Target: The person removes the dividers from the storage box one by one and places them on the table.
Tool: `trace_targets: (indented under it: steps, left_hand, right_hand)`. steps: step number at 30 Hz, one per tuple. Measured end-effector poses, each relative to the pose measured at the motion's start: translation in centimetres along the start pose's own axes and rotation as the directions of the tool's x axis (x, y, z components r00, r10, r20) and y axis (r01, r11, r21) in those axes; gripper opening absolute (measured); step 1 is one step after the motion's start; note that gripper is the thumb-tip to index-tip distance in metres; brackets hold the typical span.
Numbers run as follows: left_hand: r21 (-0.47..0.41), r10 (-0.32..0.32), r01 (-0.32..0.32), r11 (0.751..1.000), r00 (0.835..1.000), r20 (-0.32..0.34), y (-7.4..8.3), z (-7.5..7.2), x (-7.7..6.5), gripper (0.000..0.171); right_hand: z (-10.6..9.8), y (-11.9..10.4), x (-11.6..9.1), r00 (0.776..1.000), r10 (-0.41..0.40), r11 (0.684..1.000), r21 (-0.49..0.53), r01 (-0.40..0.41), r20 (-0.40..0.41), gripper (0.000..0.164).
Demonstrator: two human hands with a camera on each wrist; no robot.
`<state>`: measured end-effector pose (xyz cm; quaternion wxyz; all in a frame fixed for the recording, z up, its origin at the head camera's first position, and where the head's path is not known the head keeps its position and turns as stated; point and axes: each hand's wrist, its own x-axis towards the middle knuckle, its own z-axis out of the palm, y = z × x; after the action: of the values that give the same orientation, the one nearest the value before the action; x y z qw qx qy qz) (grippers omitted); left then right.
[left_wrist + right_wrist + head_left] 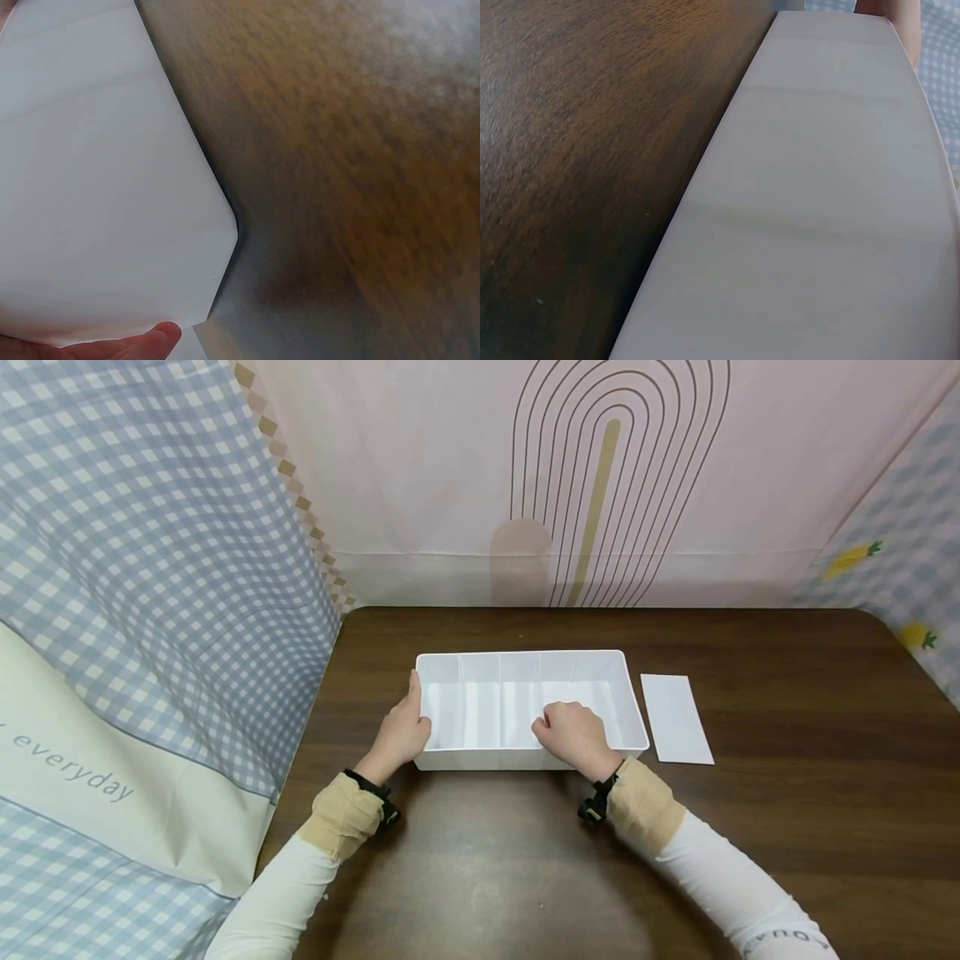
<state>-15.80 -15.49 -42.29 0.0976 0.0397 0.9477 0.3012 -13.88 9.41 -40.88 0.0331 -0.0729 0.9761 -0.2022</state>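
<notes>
White plastic tray [487, 760] sits on the wood-grain table [787, 710], left of middle, long side roughly parallel to the far edge and nearer my side of it by a short gap. My left hand [400, 731] holds the tray's left end: index finger [414, 687] straight along the left rim, thumb bent over near the front-left corner. Left wrist view shows a fingertip [166, 331] up against the tray, with the front wall's bottom edge meeting the tabletop. My right hand [576, 735] is narrow, fingers curled, reaching across the near rim over the right half of the tray; can't tell if it pinches anything, fingertips are hidden. Right wrist view only gives the outer front wall running off to the left end. Upright lines mark the tray's far wall and some carry across the floor; can't tell if they're ridges or partitions. White rectangular card [677, 718] lies flat on the table just beside the tray's right wall, apart from it, slightly slanted. Both wrists: tan wraps [647, 806] plus black straps [595, 807], white sleeves [742, 877] behind. Pale arch-print cloth [420, 460] hangs behind the table's far edge, blue gingham cloth [150, 485] along its left edge.
</notes>
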Motion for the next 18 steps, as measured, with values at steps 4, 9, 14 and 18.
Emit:
trace_targets:
  steps: [4,9,14,18]
  left_hand:
    - [-0.001,-0.003,0.003,1.000,1.000,0.003,0.00,-0.03,-0.02,0.073]
    - [-0.005,-0.002,0.002,1.000,1.000,0.000,-0.04,-0.01,-0.02,0.073]
    - [-0.009,-0.001,0.001,1.000,1.000,-0.003,0.02,-0.02,-0.04,0.073]
    - [-0.011,-0.001,0.001,1.000,1.000,-0.008,0.03,0.02,-0.06,0.072]
  right_hand:
    - [0.11,0.06,-0.02,1.000,-0.010,1.000,0.000,0.010,-0.017,0.035]
    - [0.15,0.17,-0.02,0.999,-0.023,1.000,0.002,0.023,-0.034,0.034]
    - [0.08,0.19,0.05,0.998,-0.028,0.999,0.014,0.029,-0.048,0.035]
    - [-0.02,0.14,0.02,0.998,-0.031,0.999,0.028,0.032,-0.055,0.035]
